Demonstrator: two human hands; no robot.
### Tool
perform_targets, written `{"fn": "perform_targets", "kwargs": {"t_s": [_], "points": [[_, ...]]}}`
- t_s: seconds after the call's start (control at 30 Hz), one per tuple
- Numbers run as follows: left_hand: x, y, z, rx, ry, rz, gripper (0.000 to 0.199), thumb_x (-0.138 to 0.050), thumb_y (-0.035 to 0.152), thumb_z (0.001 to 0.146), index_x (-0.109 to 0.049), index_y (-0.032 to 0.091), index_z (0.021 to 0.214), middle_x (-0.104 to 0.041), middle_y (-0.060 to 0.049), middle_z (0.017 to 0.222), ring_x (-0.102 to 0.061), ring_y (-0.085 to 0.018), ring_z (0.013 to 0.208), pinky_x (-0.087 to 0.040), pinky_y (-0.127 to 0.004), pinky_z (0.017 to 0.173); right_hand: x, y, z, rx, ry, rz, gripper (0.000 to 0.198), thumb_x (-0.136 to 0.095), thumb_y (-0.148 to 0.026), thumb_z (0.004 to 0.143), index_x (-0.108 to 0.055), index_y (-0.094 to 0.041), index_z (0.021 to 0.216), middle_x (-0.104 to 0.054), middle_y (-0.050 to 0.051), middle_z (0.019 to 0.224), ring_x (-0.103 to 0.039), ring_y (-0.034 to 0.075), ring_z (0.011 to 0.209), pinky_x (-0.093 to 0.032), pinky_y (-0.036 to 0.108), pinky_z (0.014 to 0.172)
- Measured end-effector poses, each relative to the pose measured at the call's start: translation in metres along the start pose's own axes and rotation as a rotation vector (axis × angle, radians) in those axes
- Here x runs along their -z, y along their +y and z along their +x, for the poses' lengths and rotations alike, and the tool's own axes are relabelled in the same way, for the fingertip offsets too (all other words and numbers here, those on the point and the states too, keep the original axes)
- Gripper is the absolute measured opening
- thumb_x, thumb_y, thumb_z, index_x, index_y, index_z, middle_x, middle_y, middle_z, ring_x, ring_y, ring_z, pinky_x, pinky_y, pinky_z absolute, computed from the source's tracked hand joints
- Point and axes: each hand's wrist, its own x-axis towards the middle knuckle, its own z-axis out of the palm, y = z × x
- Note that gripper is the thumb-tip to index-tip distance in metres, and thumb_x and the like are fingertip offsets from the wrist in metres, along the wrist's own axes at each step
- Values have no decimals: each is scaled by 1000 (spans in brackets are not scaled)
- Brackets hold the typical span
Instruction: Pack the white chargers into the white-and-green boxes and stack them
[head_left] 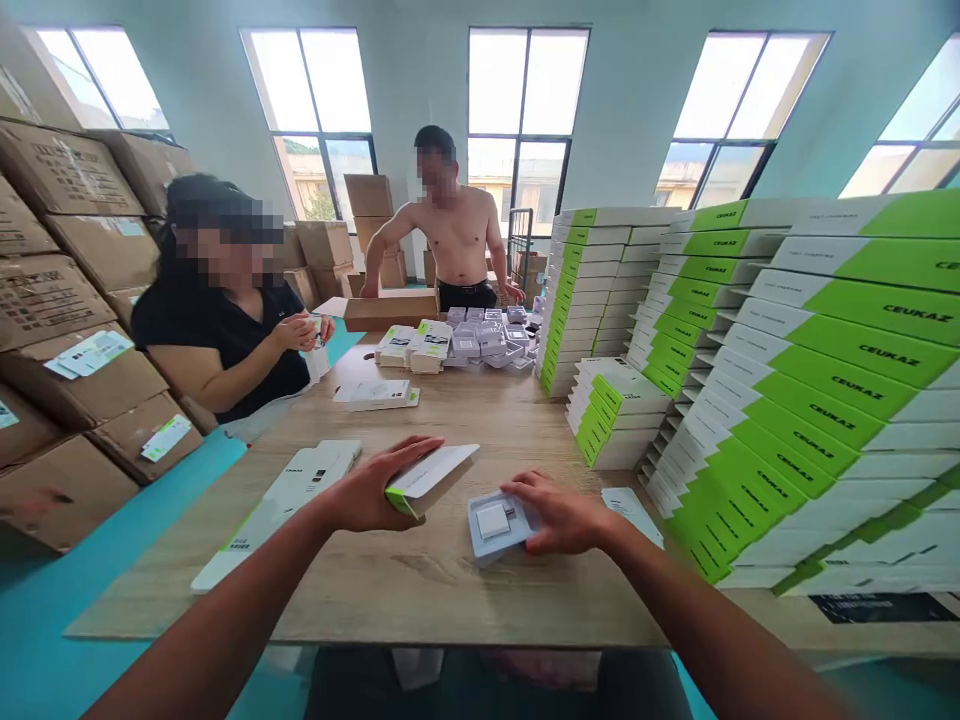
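My left hand point(379, 485) is closed around a white and green carton point(435, 472), tilted above the table with a flap sticking out to the right. To its right, my right hand point(559, 515) grips the right edge of a pale plastic tray point(487, 548). In that tray sits a white charger block point(493, 521). Carton and tray are apart. Flat, unfolded cartons point(300, 490) lie stacked left of my left hand. A white printed sheet point(630, 512) lies just beyond my right forearm.
Tall stacks of white and green boxes point(832, 390) stand along the right side. Piled plastic trays point(487, 340) and small cartons point(412, 345) lie at the far end. One co-worker point(225, 310) sits at left; another point(461, 235) stands behind. Brown cardboard boxes point(67, 280) rise at left.
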Motion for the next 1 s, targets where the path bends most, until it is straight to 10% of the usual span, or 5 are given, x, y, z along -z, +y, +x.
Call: {"fn": "perform_targets", "kwargs": {"t_s": [0.23, 0.6, 0.87, 1.0], "points": [[-25, 8, 13, 17, -65, 119, 96, -81, 27, 73, -36, 22, 157, -48, -16, 154, -52, -34, 139, -45, -41, 114, 25, -64, -78, -91, 442, 199, 76, -81, -27, 72, -57, -28, 144, -55, 10, 145, -53, 30, 132, -43, 46, 113], [-39, 30, 27, 83, 84, 338, 88, -71, 21, 76, -35, 21, 156, -49, -16, 151, -49, -34, 139, -46, -47, 114, 17, -99, -57, -338, 684, 37, 68, -72, -31, 77, -57, -12, 140, -63, 16, 136, -52, 34, 126, -41, 49, 112], [-25, 28, 16, 37, 110, 428, 85, -70, 20, 75, -40, 22, 154, -52, -17, 150, -50, -38, 137, -45, -52, 113, 13, -112, -39, -234, 603, -15, 92, -76, -38, 77, -39, -5, 155, -53, 25, 150, -45, 40, 138, -33, 60, 116], [-24, 44, 16, 66, 122, 176, 81, -73, 22, 75, -45, 21, 151, -52, -17, 150, -50, -36, 139, -44, -51, 114, 8, -103, -41, 68, 730, 266, 97, -80, -43, 79, -30, -22, 159, -35, 17, 164, -36, 34, 150, -40, 50, 116]]}}
